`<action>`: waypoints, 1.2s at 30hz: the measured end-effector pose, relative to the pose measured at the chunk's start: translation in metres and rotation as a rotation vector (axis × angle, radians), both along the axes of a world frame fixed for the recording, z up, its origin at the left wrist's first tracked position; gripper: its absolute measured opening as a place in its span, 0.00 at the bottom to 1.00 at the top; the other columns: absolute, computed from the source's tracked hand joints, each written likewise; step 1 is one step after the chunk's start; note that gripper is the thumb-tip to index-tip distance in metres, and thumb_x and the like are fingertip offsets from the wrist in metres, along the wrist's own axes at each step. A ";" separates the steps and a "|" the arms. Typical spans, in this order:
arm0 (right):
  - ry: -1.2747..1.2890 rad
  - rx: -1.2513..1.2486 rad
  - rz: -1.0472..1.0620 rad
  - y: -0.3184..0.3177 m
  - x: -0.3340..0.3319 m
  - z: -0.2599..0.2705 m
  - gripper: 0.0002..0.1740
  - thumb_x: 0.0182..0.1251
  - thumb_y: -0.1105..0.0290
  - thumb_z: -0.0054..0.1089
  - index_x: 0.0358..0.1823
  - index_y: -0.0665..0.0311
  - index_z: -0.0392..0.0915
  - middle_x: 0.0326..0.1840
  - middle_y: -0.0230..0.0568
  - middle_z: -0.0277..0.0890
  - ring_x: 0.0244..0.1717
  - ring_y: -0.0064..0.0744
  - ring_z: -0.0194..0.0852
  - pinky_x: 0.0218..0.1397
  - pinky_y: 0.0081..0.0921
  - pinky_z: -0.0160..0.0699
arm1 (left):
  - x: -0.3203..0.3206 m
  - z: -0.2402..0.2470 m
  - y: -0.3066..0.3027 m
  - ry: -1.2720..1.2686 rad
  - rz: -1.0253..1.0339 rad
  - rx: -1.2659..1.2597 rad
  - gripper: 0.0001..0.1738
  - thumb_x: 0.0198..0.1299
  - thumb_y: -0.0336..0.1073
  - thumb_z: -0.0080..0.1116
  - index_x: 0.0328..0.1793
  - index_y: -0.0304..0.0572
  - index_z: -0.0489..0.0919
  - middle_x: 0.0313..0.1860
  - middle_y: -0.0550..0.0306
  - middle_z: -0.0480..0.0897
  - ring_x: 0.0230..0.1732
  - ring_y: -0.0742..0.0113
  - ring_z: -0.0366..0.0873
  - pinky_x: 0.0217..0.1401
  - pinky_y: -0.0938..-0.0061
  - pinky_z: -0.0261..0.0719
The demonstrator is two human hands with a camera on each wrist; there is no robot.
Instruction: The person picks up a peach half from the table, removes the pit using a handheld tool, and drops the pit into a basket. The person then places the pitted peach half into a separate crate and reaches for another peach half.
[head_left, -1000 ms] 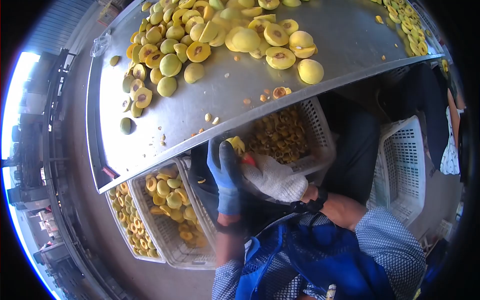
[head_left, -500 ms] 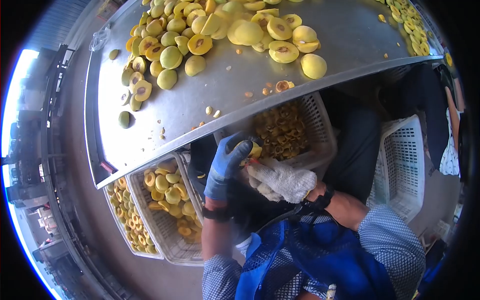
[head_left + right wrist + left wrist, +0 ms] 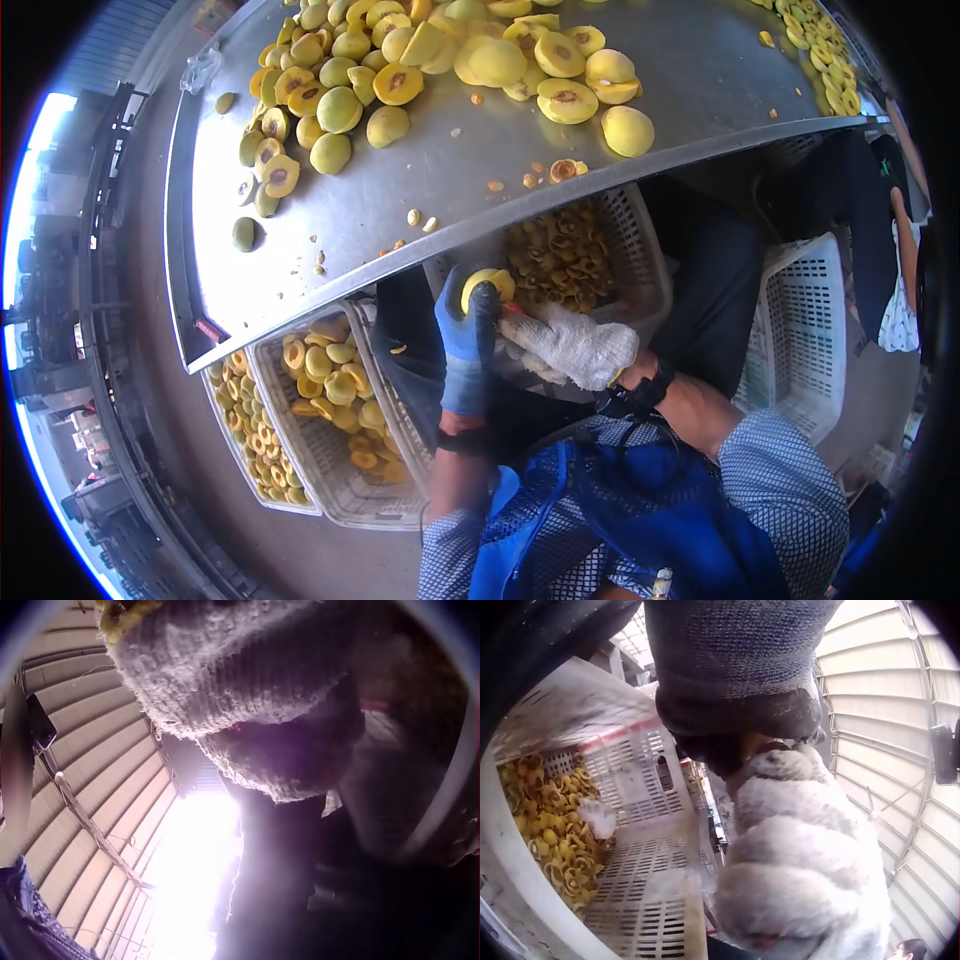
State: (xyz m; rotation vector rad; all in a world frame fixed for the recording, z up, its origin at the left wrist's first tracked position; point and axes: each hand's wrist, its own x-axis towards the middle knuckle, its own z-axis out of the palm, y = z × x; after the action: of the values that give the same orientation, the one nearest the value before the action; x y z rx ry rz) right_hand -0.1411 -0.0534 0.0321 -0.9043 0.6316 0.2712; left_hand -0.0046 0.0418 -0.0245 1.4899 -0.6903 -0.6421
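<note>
- We have one piece of yellow fruit [image 3: 487, 287] in the left hand [image 3: 466, 345], in front of the table's near edge and beside the crate of scraps [image 3: 652, 290].
- The fruit looks round, so we cannot pick out a long way on it. Its rim curves around the dark thumb tip.
- The left hand wears a blue glove with dark tips. Its fingers are bent around the fruit and grip it.
- The right hand [image 3: 572, 345] wears a white knit glove. Its fingers are closed around a small red tool [image 3: 511, 308].
- Only a bit of the red tool shows. It slants, and its far end points up and left at the fruit. We cannot tell if they touch.
- The table [image 3: 330, 215] is shiny grey metal with a raised edge, and it runs slanted across our view.
- On the table is one big pile of fruit [image 3: 398, 85], whole ones and halves, too many to count. One round fruit [image 3: 628, 131] sits near the edge, and one small green fruit [image 3: 243, 234] lies apart at the left.
- Two pale seeds [image 3: 422, 220] lie near the edge.
- Two crates of cut fruit [image 3: 400, 505] stand on the brown-grey floor [image 3: 300, 555] at the left.
- One person in dark pants [image 3: 850, 195] is at the far right.
- Over us, the left wrist view shows a pale ribbed roof [image 3: 870, 735].
</note>
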 end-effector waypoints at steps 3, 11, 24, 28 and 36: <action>-0.057 0.217 -0.061 0.002 -0.005 -0.007 0.18 0.76 0.48 0.52 0.45 0.56 0.74 0.22 0.23 0.65 0.13 0.14 0.55 0.14 0.16 0.54 | 0.016 0.005 0.002 0.126 -0.172 0.023 0.30 0.63 0.55 0.62 0.53 0.31 0.80 0.42 0.55 0.83 0.43 0.67 0.80 0.49 0.73 0.78; -0.086 0.344 -0.119 0.009 -0.008 -0.005 0.16 0.77 0.47 0.50 0.43 0.51 0.74 0.25 0.20 0.67 0.14 0.12 0.55 0.13 0.15 0.51 | 0.010 0.013 0.002 0.119 -0.132 0.074 0.20 0.62 0.44 0.64 0.48 0.31 0.81 0.37 0.55 0.84 0.33 0.73 0.81 0.35 0.80 0.79; -0.114 0.462 -0.090 0.000 -0.014 0.006 0.16 0.77 0.49 0.51 0.41 0.53 0.75 0.25 0.18 0.66 0.15 0.10 0.52 0.16 0.15 0.51 | 0.009 -0.017 -0.010 0.398 -0.354 -0.120 0.43 0.55 0.72 0.59 0.47 0.29 0.80 0.39 0.51 0.83 0.39 0.65 0.82 0.46 0.72 0.80; -0.227 0.519 -0.093 0.002 -0.019 -0.006 0.18 0.76 0.48 0.51 0.42 0.55 0.75 0.25 0.20 0.66 0.14 0.13 0.53 0.17 0.16 0.53 | -0.003 -0.009 -0.012 0.407 -0.305 -0.147 0.48 0.56 0.77 0.53 0.49 0.29 0.79 0.39 0.52 0.83 0.40 0.66 0.82 0.47 0.73 0.79; -0.362 0.231 0.034 -0.006 -0.025 -0.003 0.20 0.74 0.48 0.51 0.34 0.56 0.76 0.19 0.24 0.66 0.15 0.19 0.59 0.19 0.20 0.57 | -0.010 0.017 -0.001 0.483 -0.270 -0.155 0.50 0.57 0.80 0.47 0.51 0.32 0.78 0.40 0.53 0.83 0.43 0.67 0.82 0.49 0.74 0.79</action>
State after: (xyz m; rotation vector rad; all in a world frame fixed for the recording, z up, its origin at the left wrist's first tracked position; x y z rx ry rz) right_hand -0.1660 -0.0596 0.0294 -0.7176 0.2445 0.1990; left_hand -0.0142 0.0407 -0.0074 1.0488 -0.5507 -1.0863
